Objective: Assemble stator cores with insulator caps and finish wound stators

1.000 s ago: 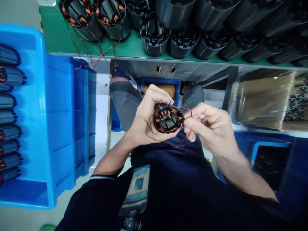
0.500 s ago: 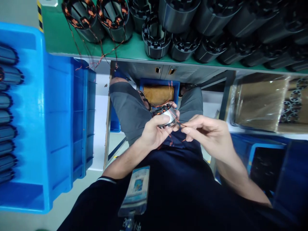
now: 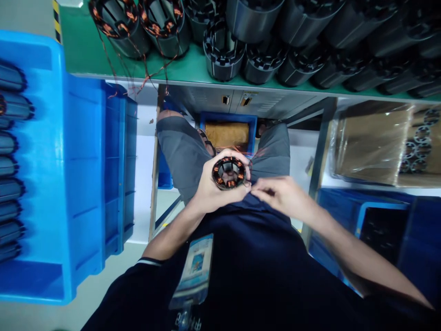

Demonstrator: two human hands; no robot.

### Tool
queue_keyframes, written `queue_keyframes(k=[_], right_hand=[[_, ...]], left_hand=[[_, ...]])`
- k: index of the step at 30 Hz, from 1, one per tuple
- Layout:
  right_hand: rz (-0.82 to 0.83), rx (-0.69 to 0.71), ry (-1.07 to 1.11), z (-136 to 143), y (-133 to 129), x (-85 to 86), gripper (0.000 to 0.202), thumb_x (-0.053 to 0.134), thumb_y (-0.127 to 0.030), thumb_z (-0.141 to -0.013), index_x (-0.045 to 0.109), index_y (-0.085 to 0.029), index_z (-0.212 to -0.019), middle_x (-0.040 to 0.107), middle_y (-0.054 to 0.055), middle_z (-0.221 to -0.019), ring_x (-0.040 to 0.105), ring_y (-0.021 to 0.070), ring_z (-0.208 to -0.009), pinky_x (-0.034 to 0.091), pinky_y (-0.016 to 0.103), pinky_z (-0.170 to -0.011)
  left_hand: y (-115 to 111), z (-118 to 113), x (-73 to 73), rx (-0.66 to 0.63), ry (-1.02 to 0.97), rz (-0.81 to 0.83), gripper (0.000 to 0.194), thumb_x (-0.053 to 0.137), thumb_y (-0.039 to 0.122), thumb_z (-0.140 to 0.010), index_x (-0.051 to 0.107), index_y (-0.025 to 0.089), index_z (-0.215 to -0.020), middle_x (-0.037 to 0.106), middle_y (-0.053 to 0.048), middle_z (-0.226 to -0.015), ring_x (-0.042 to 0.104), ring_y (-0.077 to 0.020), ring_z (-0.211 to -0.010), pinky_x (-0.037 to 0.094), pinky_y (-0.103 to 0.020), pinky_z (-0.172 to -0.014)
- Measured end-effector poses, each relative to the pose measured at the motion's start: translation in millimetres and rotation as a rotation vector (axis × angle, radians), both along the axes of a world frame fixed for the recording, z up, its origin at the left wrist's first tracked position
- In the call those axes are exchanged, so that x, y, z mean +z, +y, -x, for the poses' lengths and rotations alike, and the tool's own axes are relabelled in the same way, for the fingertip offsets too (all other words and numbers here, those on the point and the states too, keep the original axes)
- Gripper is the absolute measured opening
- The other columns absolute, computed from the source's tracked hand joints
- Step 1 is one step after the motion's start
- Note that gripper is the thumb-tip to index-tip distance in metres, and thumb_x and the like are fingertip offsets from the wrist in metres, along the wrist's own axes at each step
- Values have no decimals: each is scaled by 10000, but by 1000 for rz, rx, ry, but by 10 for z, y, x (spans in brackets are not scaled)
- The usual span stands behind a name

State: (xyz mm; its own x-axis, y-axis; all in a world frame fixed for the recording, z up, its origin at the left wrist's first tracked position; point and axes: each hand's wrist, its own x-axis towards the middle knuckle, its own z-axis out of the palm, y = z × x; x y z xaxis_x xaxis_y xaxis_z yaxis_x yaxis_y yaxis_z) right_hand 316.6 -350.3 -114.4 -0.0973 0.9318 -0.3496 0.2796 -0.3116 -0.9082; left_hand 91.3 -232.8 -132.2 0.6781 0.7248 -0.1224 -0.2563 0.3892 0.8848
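Stator (image 3: 223, 186) is held over the lap, its open end facing up, at the near side of the bench (image 3: 77, 55). From the near left, the left arm reaches in, and the left hand (image 3: 210, 188) is curled round the stator's wall, clamped on it. From the near right, the right arm slants inward; the right hand (image 3: 282, 195) has thumb and forefinger pinched together just right of the stator, though whether they grip a wire cannot be told.
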Motion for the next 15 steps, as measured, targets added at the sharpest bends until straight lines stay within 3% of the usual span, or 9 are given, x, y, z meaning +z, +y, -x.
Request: queue_keyframes(k=[3, 6, 10, 13, 15], right_hand=[[31, -88, 21, -340, 164, 207, 388, 869, -556, -1107, 852, -222, -911, 898, 67, -936, 831, 200, -827, 628, 258, -679], [69, -83, 246, -475, 388, 552, 523, 788, -684, -1147, 851, -223, -909, 895, 73, -956, 843, 193, -830, 692, 265, -706], [197, 81, 500, -358, 588, 827, 355, 1033, -490, -1004, 823, -209, -946, 855, 13, -836, 769, 135, -688, 651, 218, -649], [199, 34, 533, -272, 592, 864, 352, 1095, -386, -941, 793, -208, -908, 846, -9, -795, 766, 124, -645, 645, 203, -610], [153, -33, 475, -268, 535, 833, 315, 1099, -360, -937, 822, -210, -919, 846, -9, -790, 778, 123, -644, 663, 197, -615]], left_hand=[[74, -33, 145, -46, -32, -358, 575, 1037, 140, -722, 817, 226, -1247, 841, -69, -1209, 819, -235, -1106, 676, -360, -1039], [98, -80, 299, -62, -41, -501, 760, 1005, 133, -701, 696, 251, -1386, 846, -74, -1241, 863, -269, -1154, 699, -376, -1043], [58, -90, 420, -193, 28, -472, 863, 1051, 150, -758, 527, 320, -1421, 847, -17, -1182, 905, -226, -1008, 715, -317, -890], [20, -56, 413, -236, 44, -498, 897, 1061, 192, -787, 533, 325, -1500, 862, -28, -1215, 915, -238, -1061, 721, -312, -894], [-4, -38, 384, -195, 39, -538, 944, 1066, 224, -777, 564, 305, -1572, 874, -32, -1204, 913, -227, -1026, 719, -303, -881]])
